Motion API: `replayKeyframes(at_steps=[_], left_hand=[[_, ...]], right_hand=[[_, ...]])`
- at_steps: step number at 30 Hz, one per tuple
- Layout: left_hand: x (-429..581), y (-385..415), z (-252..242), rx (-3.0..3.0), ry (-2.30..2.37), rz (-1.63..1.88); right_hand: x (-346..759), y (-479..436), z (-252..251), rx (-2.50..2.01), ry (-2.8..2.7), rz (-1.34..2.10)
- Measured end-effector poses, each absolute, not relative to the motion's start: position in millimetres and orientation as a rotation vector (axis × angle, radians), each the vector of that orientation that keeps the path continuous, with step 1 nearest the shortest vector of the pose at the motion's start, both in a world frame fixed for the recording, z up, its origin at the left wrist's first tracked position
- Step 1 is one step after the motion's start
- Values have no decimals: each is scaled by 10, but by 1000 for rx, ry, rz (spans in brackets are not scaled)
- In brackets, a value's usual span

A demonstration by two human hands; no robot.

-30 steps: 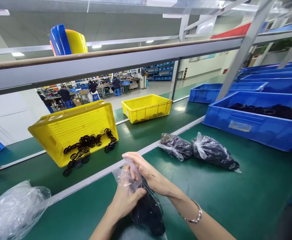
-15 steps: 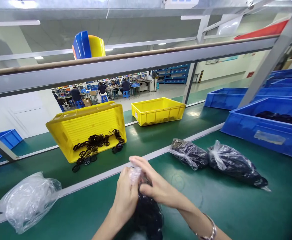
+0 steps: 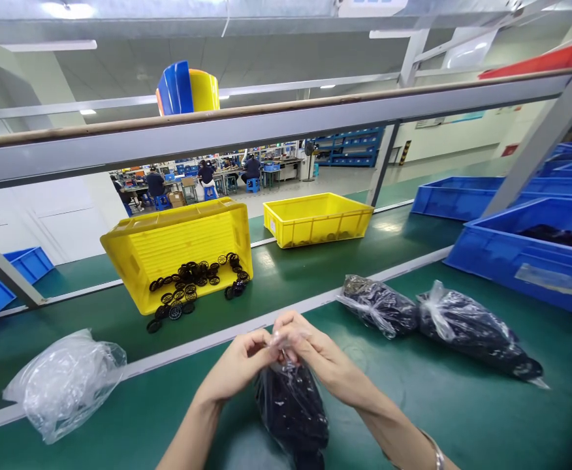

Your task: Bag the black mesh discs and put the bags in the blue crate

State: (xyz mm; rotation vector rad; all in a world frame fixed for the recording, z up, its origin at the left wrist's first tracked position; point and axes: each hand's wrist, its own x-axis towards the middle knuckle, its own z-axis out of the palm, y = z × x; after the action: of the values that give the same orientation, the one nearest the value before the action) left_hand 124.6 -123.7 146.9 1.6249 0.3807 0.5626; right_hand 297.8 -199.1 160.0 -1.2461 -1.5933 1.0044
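Note:
A clear plastic bag [image 3: 296,408] full of black parts hangs or rests in front of me, its gathered neck between my two hands. My left hand [image 3: 244,362] pinches the neck from the left. From the right, my right hand [image 3: 310,349] grips the twisted plastic, its fingertips meeting those of the left. The fingers partly hide the neck. Two knotted bags of dark parts, a smaller bag [image 3: 379,305] and a longer bag [image 3: 479,333], lie to the right on the green surface. On the left sits a heap of clear plastic bags [image 3: 68,382].
Beyond the white strip, a tilted yellow bin [image 3: 178,245] spills black wheel-like parts [image 3: 188,287]. Another yellow bin [image 3: 320,222] stands upright beside it. Blue bins [image 3: 525,254] line the right; more blue bins [image 3: 12,281] are at far left. A rail [image 3: 266,130] crosses above. People sit far behind.
My left hand has turned from a fist around the bag's neck to a fingertip pinch. The right hand has closed in on the neck too. More of the filled bag shows below them.

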Motion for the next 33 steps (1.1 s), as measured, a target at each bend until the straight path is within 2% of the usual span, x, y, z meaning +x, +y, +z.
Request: replayKeyframes(at_steps=[2, 5, 10, 14, 22, 27, 33], left_hand=[[1228, -1167, 1450, 1444, 375, 511], [1256, -1138, 1403, 1360, 458, 528], [1367, -1222, 1363, 1524, 646, 717], [1412, -1204, 1296, 1356, 659, 788], [1403, -956, 1114, 1331, 681, 812], [1398, -944, 1075, 1554, 716, 916], [1144, -868, 936, 1788, 952, 1012]], right_hand=[[3037, -2050, 1680, -1197, -1823, 1012], [3046, -2111, 1706, -1312, -2036, 811], [2926, -1997, 1330, -1601, -2007, 225], [2872, -1825, 1039, -1664, -1970, -217], [2808, -1720, 956, -1588, -1937, -609], [2763, -1788, 1044, -1569, -1827, -453], [2876, -2349, 1112, -1602, -1596, 400]])
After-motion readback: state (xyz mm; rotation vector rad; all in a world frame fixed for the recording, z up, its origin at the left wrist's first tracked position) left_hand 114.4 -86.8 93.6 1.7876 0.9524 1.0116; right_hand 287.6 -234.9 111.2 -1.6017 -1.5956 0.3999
